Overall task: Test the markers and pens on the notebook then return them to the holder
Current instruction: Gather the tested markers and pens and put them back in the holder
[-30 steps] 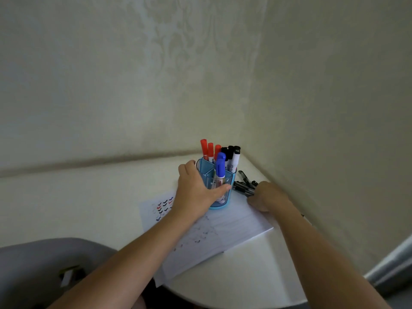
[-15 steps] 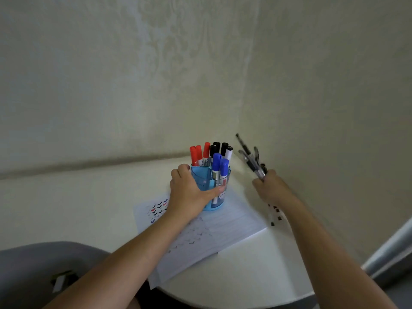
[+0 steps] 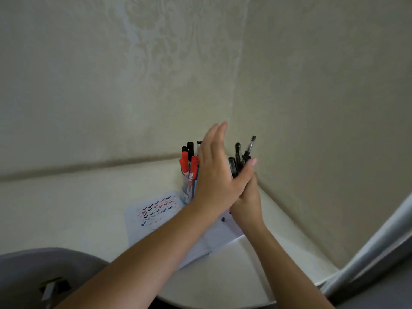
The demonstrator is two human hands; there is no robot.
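My right hand (image 3: 247, 197) grips a bundle of black pens (image 3: 240, 159), held upright above the notebook (image 3: 153, 212). My left hand (image 3: 218, 172) is raised with straight fingers, its palm and thumb against the pens. It hides most of the blue holder (image 3: 189, 192), which stands on the notebook with red markers (image 3: 189, 166) and black markers (image 3: 189, 148) sticking out. The open page carries rows of red, blue and black check marks.
The notebook lies on a white rounded table (image 3: 66, 208) pushed into a wall corner (image 3: 236, 85). A grey chair back (image 3: 33, 275) is at the lower left. A pale frame (image 3: 374, 241) runs along the lower right.
My right hand lifted the black pens off the table and brought them upright beside the holder. My left hand let go of the holder and rose, fingers straight, against the pens.
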